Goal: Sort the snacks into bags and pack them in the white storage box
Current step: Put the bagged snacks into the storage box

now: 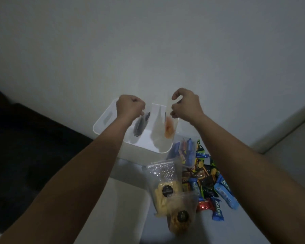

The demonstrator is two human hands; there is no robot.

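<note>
Both hands (130,107) (186,104) over white box (102,120), L pinching bag (139,125).

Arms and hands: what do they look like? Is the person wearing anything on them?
Both arms are bare right up to the edge of the picture: no sleeves, gloves, watch or bracelets show. No rings can be seen on the left hand or the right hand, though the picture is dim and a little blurry.
</note>
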